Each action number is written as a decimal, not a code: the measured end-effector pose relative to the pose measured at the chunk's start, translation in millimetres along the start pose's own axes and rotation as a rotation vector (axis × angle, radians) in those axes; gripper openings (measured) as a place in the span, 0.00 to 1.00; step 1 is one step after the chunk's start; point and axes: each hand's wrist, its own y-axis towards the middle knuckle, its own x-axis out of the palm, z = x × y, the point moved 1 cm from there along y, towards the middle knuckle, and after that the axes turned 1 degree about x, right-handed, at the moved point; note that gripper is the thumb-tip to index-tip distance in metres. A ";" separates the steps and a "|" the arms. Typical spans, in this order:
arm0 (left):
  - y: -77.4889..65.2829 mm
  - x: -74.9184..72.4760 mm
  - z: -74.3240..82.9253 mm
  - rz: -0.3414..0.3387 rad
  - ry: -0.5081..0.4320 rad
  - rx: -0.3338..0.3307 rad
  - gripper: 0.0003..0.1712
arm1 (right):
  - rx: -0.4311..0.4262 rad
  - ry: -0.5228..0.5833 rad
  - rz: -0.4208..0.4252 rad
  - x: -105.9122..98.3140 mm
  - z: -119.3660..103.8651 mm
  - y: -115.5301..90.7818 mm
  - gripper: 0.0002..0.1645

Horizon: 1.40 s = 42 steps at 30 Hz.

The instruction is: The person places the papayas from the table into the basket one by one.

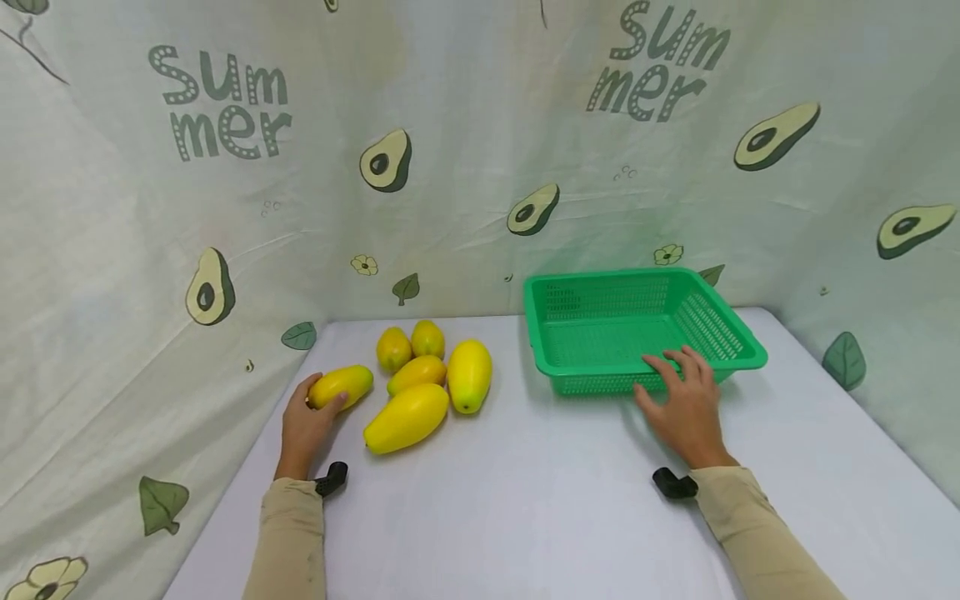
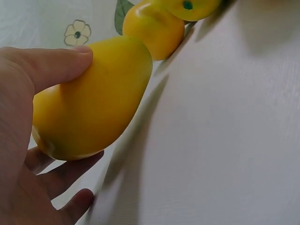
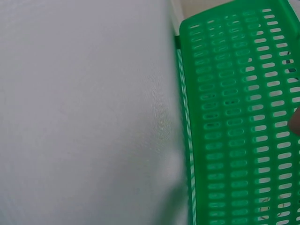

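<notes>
On the left of the table, my left hand holds a yellow mango with a greenish far end. In the left wrist view the thumb lies along the top of the mango and the other fingers are beneath it. Over to the right stands a green plastic basket with slotted walls. My right hand is at its front rim, fingers spread and slightly bent above the rim, thumb in front of the wall. A fingertip shows beside the basket's slotted wall in the right wrist view.
Beside the held mango lie two larger yellow papayas and several smaller yellow fruits. The table is covered in white. Behind and at both sides hangs a cloth printed with avocados and leaves.
</notes>
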 end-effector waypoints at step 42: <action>10.9 12.8 58.2 -0.174 -0.106 0.152 0.48 | 0.025 -0.005 -0.011 0.4 -0.4 1.2 0.27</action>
